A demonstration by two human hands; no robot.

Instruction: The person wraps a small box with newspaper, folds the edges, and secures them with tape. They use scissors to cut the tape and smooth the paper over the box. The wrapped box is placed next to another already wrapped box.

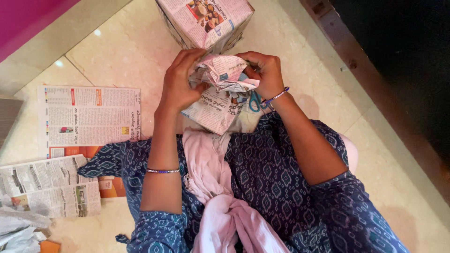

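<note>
Cream tiled floor (131, 47); newspaper-wrapped box (204, 21) ahead, flat sheets (89, 115) left. Both hands' fingers (187, 58) gripping crumpled newspaper (220, 89).

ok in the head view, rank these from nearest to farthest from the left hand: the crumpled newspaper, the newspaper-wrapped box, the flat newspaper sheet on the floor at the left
1. Crumpled newspaper: gripped by the left hand, the right hand on its other side.
2. Newspaper-wrapped box: just beyond the fingers, at the top.
3. Flat newspaper sheet: out to the left on the floor.
</note>
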